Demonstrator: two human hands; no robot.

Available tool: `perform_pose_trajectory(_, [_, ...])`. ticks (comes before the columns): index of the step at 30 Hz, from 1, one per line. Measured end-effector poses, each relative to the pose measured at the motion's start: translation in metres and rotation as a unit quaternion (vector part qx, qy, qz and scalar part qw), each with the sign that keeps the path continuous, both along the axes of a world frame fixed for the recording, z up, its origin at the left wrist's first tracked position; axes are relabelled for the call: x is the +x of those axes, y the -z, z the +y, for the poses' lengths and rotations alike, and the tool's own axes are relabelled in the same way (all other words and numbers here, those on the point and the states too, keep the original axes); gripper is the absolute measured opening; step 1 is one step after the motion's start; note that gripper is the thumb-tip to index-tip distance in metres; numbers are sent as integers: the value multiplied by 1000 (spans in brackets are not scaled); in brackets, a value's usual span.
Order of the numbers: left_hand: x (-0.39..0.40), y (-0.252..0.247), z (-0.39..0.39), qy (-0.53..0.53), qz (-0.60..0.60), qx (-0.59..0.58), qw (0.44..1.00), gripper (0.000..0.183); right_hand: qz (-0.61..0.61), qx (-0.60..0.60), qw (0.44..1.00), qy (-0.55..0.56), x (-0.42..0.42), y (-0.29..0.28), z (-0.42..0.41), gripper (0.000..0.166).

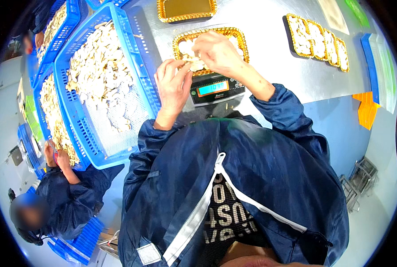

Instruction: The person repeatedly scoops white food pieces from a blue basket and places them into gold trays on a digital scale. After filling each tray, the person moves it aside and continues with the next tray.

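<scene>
A gold-coloured tray [243,36] with pale mushroom slices [197,63] sits on a black digital scale [218,95] with a lit display. My right hand [217,51] reaches over the tray, its fingertips bent down among the slices; whether they pinch one is hidden. At the tray's near left corner is my left hand [171,85], thumb and fingers apart, with nothing visible in its grasp. Left of the scale stands a large blue perforated crate [113,160] partly filled with mushroom slices [100,63].
Another gold tray [186,8] lies beyond the scale on the metal table [265,33]. Several filled gold trays [317,41] stand in a row at right. More blue crates [76,147] hold slices at left, where a co-worker's hands [63,159] hold red-handled scissors [55,156].
</scene>
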State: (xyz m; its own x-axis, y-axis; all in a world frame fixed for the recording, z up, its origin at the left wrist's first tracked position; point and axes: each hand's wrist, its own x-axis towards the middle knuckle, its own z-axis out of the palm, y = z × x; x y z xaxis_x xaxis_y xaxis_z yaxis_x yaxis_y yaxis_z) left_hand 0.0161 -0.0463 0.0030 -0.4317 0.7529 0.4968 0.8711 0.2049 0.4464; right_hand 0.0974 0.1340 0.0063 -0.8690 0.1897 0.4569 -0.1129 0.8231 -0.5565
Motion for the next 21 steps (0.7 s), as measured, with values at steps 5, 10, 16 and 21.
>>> perform_pose_trajectory(5, [-4, 2, 9, 18, 14, -23, 999, 23, -5, -1, 1000, 0, 6, -4, 0, 20])
perform_pose_trajectory(10, [-4, -12, 4, 0, 19, -4, 1000, 21, -13, -7, 993, 115, 47, -14, 23, 14])
perform_pose_trajectory(16, [-13, -10, 12, 27, 22, -49, 998, 15, -59, 62, 993, 78, 46, -16, -10, 21])
perform_pose_trajectory(21, [-15, -18, 15, 19, 19, -78, 997, 14, -51, 117, 987, 99, 38, -4, -6, 19])
